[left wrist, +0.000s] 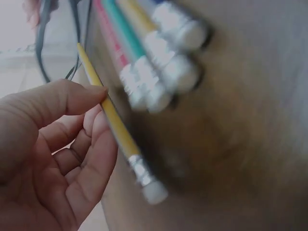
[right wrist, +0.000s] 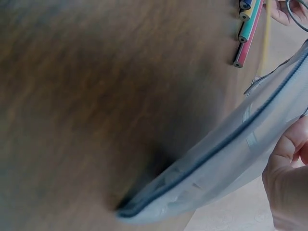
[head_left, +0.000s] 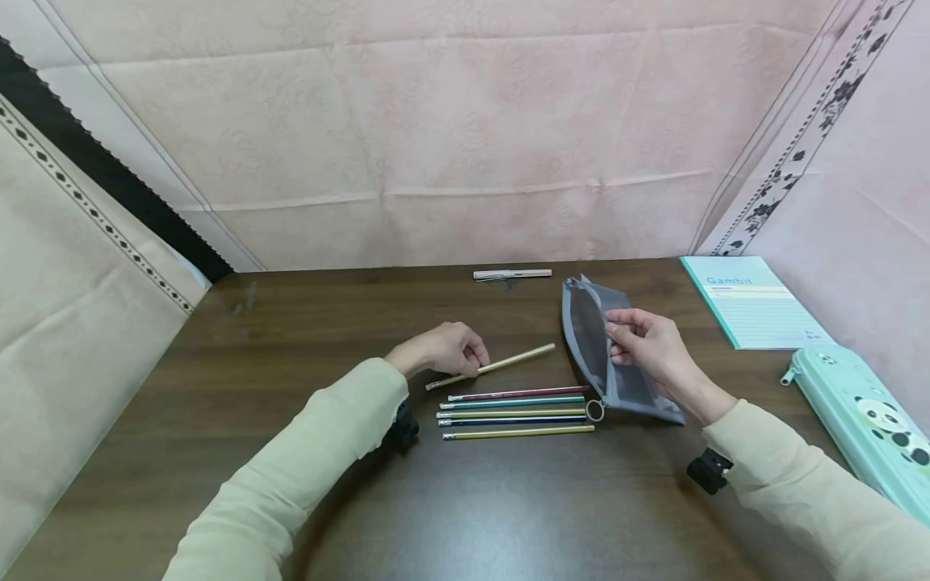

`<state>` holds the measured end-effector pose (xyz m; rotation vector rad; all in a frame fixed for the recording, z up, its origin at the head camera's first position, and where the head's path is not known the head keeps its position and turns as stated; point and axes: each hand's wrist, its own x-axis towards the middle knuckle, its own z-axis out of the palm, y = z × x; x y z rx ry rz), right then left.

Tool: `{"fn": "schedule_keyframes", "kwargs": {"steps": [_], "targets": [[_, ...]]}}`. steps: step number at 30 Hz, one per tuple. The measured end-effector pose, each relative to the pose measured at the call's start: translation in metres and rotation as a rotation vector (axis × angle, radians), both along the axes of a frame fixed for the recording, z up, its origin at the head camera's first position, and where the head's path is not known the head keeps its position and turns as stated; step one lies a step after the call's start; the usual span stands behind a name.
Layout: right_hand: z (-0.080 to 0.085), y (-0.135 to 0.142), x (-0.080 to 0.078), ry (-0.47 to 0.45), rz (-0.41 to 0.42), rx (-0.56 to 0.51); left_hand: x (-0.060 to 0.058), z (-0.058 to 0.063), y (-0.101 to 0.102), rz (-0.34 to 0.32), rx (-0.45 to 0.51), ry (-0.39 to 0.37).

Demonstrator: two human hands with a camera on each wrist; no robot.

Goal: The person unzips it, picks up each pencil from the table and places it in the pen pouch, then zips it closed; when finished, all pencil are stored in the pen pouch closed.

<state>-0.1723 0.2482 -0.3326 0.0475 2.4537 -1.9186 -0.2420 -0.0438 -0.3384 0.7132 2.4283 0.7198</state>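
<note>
My left hand [head_left: 445, 349] pinches a yellow pencil [head_left: 519, 357] between thumb and fingers. Its white eraser end [left wrist: 155, 191] points left, and the other end slants up toward the pouch. On the right, my right hand [head_left: 649, 345] grips the upper edge of a grey zip pouch [head_left: 626, 391], whose mouth gapes toward the pencils. A metal ring [head_left: 595, 411] hangs at the zip's near end. Below the held pencil, a row of pencils lies on the table: a red one [head_left: 516, 394], a teal one [head_left: 508, 402], a dark blue one [head_left: 501, 421] and yellow ones [head_left: 519, 433].
A silver-white pen [head_left: 512, 274] lies at the back of the wooden table [head_left: 327, 323]. At the right are a Gambit notepad [head_left: 756, 303] and a mint panda pencil case [head_left: 857, 411]. Pale cloth [head_left: 465, 145] hangs behind the table and at both sides.
</note>
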Motion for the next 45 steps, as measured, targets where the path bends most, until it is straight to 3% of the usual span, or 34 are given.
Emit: {"fn": "schedule_keyframes", "kwargs": {"steps": [4, 8, 17, 20, 28, 37, 41, 45], "targets": [[0.002, -0.001, -0.001, -0.009, -0.007, 0.024, -0.007, 0.005, -0.005, 0.037, 0.081, -0.112], [0.003, -0.004, -0.001, -0.016, -0.003, 0.025, -0.009, 0.005, 0.004, 0.055, 0.188, -0.227], [0.001, -0.010, -0.001, -0.026, 0.003, -0.006, -0.002, -0.002, 0.051, 0.230, 0.534, -0.655], [0.000, -0.011, -0.001, -0.024, 0.006, -0.003, 0.002, -0.004, 0.066, 0.291, 0.627, -0.733], [0.000, -0.013, -0.002, -0.032, 0.004, 0.003, 0.010, -0.008, 0.098, 0.379, 0.694, -0.716], [0.000, -0.013, -0.002, -0.042, 0.012, 0.010, 0.020, -0.010, 0.118, 0.471, 0.770, -0.659], [0.000, -0.013, -0.001, -0.035, 0.017, -0.008, 0.021, -0.011, 0.117, 0.460, 0.793, -0.663], [0.000, -0.012, 0.000, -0.029, 0.012, -0.024, 0.019, -0.013, 0.106, 0.382, 0.767, -0.639]]}}
